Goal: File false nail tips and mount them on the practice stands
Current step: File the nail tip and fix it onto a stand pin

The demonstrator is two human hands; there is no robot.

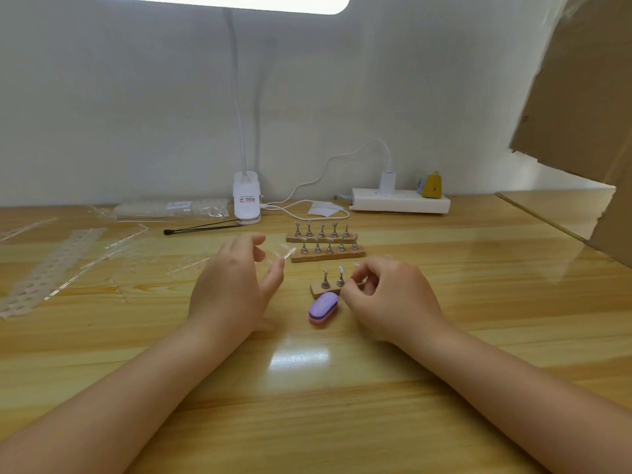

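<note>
Pale wall and a glossy wooden desk frame the scene, its near edge bare. Left hand hovers mid-desk, fingers loosely spread, a clear nail tip at its fingertips. Right hand pinches another nail tip beside the nearest practice stand, behind the purple buffer block.
</note>
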